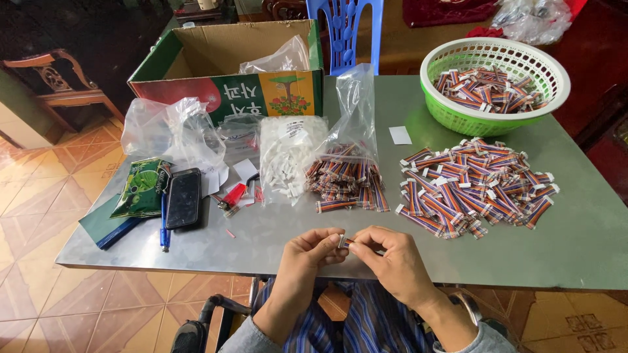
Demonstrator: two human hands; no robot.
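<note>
At the lower middle of the frame, the left hand [315, 247] and the right hand [386, 256] meet just above the near edge of the grey metal desk [589, 242]. Both are closed in a pinch on one small wire harness [345, 242]: the left fingertips clamp its white connector end, and the right thumb and forefinger grip the coloured wires just beside it. The piece is mostly hidden between the fingers.

Right of centre a loose pile of wire harnesses [474, 186] with white connectors lies spread on the desk. Above it, at the upper right, a green plastic basket [451, 114] holds more of the same pieces. In the middle, a clear plastic bag [356, 104] stands open over a smaller heap of harnesses [347, 180], and just left of it is a bag of white connectors [284, 157]. A small white paper slip [400, 135] lies between the bag and the basket.

At the upper left sits an open cardboard box [229, 49] with crumpled clear bags [167, 131] in front of it. Further left lie a green foil packet [140, 186], a black phone [183, 198], a blue pen [163, 225] and a red lighter [234, 194]. A blue plastic chair [345, 33] stands behind the desk.
</note>
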